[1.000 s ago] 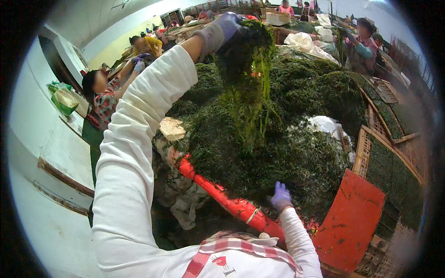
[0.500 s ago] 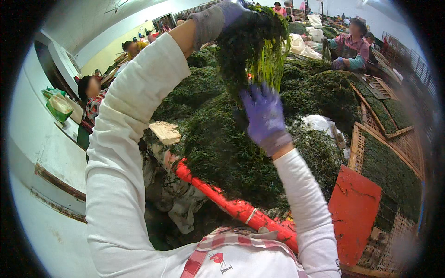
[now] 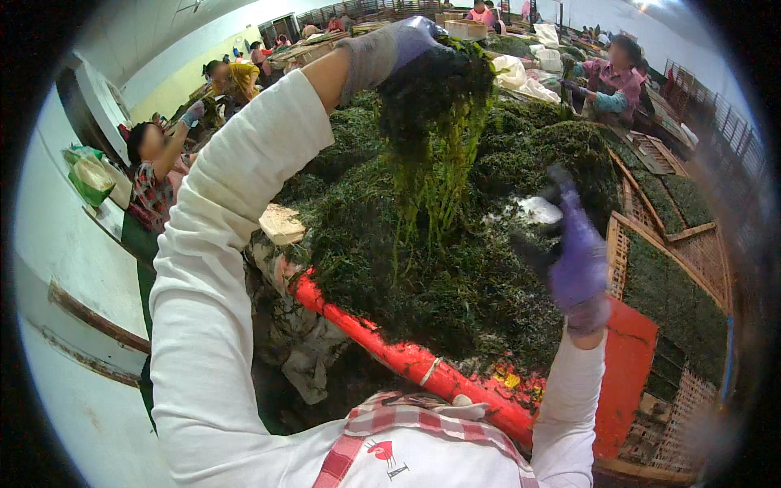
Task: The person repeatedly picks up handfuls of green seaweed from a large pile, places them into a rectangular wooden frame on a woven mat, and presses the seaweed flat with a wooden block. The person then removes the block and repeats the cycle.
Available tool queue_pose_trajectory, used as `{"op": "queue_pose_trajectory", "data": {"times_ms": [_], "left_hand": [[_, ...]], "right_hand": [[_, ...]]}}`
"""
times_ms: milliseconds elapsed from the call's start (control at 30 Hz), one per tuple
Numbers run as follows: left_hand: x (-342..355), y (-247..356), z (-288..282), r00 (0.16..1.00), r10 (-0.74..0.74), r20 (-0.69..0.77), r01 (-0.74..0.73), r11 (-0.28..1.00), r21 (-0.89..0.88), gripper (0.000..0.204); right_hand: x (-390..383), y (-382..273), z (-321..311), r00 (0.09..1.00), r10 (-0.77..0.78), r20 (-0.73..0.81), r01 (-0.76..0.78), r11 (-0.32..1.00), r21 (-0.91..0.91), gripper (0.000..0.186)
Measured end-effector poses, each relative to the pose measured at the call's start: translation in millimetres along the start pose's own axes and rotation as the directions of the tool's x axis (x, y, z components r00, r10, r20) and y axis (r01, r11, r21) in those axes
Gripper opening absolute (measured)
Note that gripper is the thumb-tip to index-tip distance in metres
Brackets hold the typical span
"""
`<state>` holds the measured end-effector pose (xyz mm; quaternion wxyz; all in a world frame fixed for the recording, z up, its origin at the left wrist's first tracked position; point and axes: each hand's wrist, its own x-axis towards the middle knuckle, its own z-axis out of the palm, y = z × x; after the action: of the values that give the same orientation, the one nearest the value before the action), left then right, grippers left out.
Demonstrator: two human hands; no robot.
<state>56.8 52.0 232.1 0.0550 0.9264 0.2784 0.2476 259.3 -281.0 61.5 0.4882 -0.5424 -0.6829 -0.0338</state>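
Note:
My left hand [image 3: 413,42], in a purple and grey glove, is raised high at the top centre. Its fingers are closed on a dark green clump of seaweed [image 3: 431,106], whose strands hang down and thin out to lighter green. Over the right side of the heap, my right hand [image 3: 579,252] wears a purple glove with dark fingertips. Its thumb and a finger stand apart, slightly blurred, and nothing shows in them. Below both hands spreads a large heap of seaweed [image 3: 366,220], with a white patch [image 3: 538,210] near my right hand.
A red padded edge [image 3: 366,329] runs along the heap's near side. At the right are a red board [image 3: 626,358] and wooden-framed mesh trays [image 3: 679,276] covered with seaweed. A pale wooden block [image 3: 281,224] lies at the left. Co-workers [image 3: 614,77] are across and to the left.
My right hand has moved from beneath the hanging clump to the right and nearer to me. My left hand still holds the seaweed up, its strands now hanging lower.

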Motion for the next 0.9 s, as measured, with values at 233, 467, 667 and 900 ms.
{"op": "queue_pose_trajectory", "data": {"times_ms": [233,467,667,900], "left_hand": [[-39,26,-26,0.997,0.081,0.005,-0.076,0.96,-0.27,0.043],[-63,26,-22,0.975,0.215,0.054,-0.141,0.79,-0.597,0.04],[-93,-19,21,0.946,0.274,0.174,-0.074,0.705,-0.706,0.037],[-174,-58,174,0.862,-0.404,0.306,0.346,0.91,0.226,0.065]], "right_hand": [[70,-10,33,0.996,-0.047,-0.078,0.082,0.841,0.534,0.073],[31,-48,124,0.857,-0.23,0.462,-0.383,0.316,0.868,0.038],[-7,-33,112,0.647,0.073,0.759,-0.761,0.134,0.635,0.039],[-21,17,161,0.42,0.271,0.866,-0.901,0.239,0.363,0.023]]}}
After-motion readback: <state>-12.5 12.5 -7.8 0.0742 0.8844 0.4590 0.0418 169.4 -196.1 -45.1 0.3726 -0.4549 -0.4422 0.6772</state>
